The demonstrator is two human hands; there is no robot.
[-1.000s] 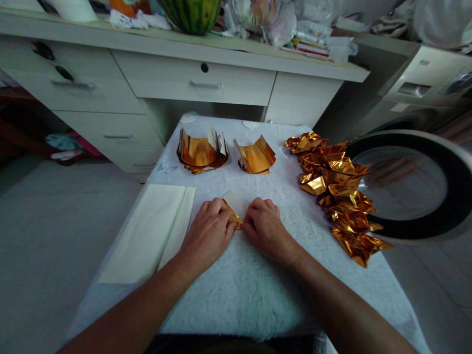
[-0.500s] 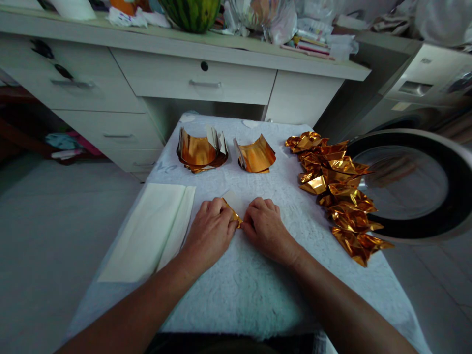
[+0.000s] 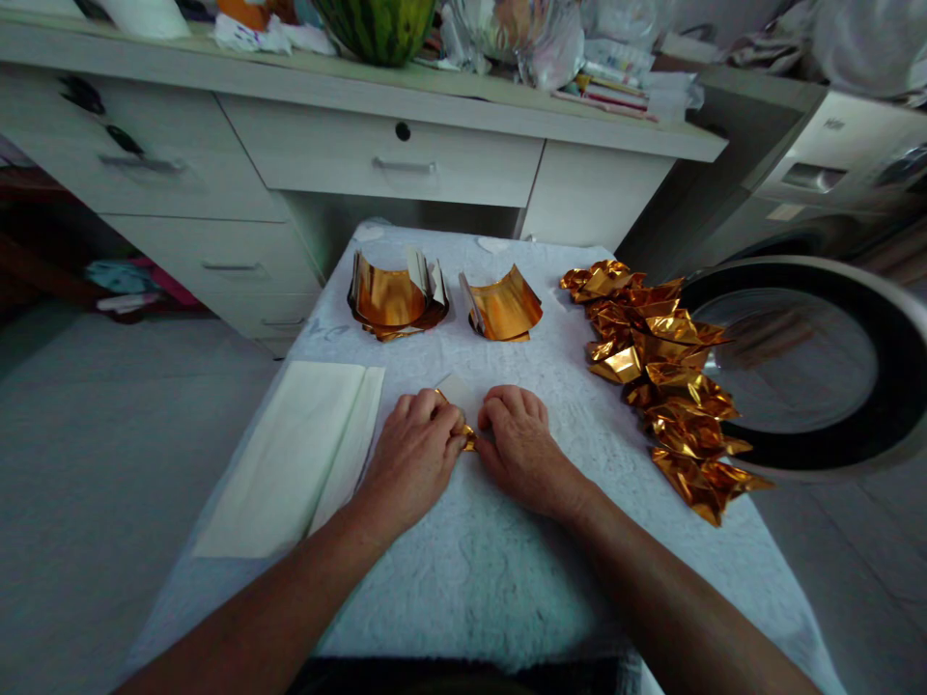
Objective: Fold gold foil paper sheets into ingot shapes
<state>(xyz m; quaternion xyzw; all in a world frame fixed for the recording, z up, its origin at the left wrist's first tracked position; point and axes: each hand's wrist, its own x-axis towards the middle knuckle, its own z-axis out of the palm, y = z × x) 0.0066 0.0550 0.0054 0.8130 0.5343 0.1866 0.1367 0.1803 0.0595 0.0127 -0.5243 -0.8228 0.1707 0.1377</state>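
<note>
A small sheet of gold foil paper, its pale back facing up, lies on the cloth-covered table between my hands. Its near edge is folded over and shows gold. My left hand is closed on the folded edge, fingers curled and partly covering it. My right hand pinches the same sheet at its right end, fingertips bent down. Beyond them sit a thick curved stack of gold foil sheets and a thinner curved stack. Folded gold foil pieces lie heaped in a row along the right.
A pale paper stack lies at the table's left. A white drawer desk stands behind, bearing a watermelon, a glass bowl and plastic bags. The washing machine's round door hangs open against the right side.
The folded gold edge between my hands shows less than before, with the left fingers covering more of it. My right hand has shifted very slightly; the stacks stay put.
</note>
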